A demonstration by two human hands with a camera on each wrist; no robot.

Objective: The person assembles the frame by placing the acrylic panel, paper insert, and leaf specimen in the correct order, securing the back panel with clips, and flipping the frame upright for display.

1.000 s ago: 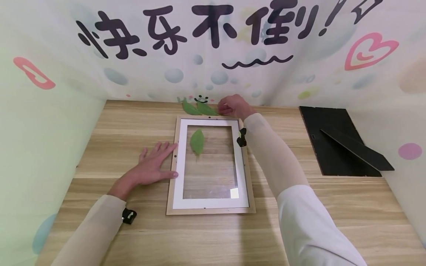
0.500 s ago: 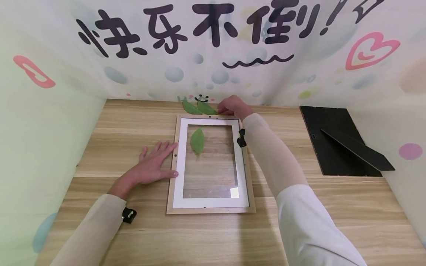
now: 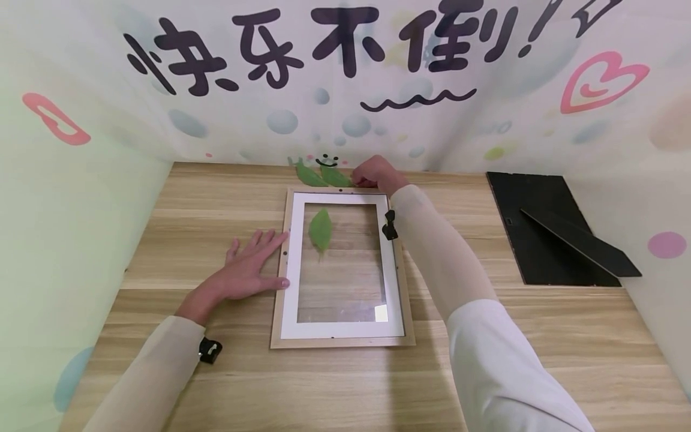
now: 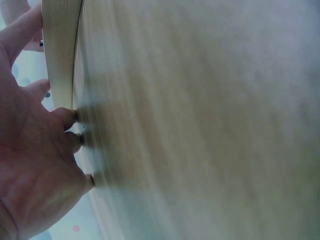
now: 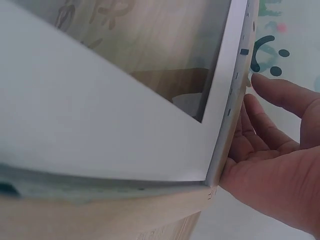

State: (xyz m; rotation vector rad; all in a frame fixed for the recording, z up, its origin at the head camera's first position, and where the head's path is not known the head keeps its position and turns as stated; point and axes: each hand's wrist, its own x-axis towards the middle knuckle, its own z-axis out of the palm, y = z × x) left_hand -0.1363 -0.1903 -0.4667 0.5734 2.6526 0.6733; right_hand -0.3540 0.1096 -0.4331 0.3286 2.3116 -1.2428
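Note:
A wooden picture frame [image 3: 276,324] with a white mat lies on the table, glass showing in its window. One green leaf [image 3: 321,229] is on the glass, upper left. Against the frame's left side my left hand [image 3: 245,273] rests with fingers spread, thumb and forefinger touching the edge; in the left wrist view the other fingertips meet the tabletop. Two more leaves, a left leaf [image 3: 310,176] and a right leaf [image 3: 335,176], lie behind the frame. My right hand [image 3: 378,172], fingers curled, pinches the right leaf's stem end; the frame edge partly hides its fingertips in the right wrist view.
A black backing board [image 3: 531,240] with its stand leg [image 3: 583,246] raised lies at the right of the wooden table [image 3: 345,390]. A printed white cloth wall [image 3: 243,126] closes off the back, and side walls stand left and right.
My right hand has shifted slightly left beside the right leaf, its fingers curling more. My left hand, the frame and the leaves stay where they were.

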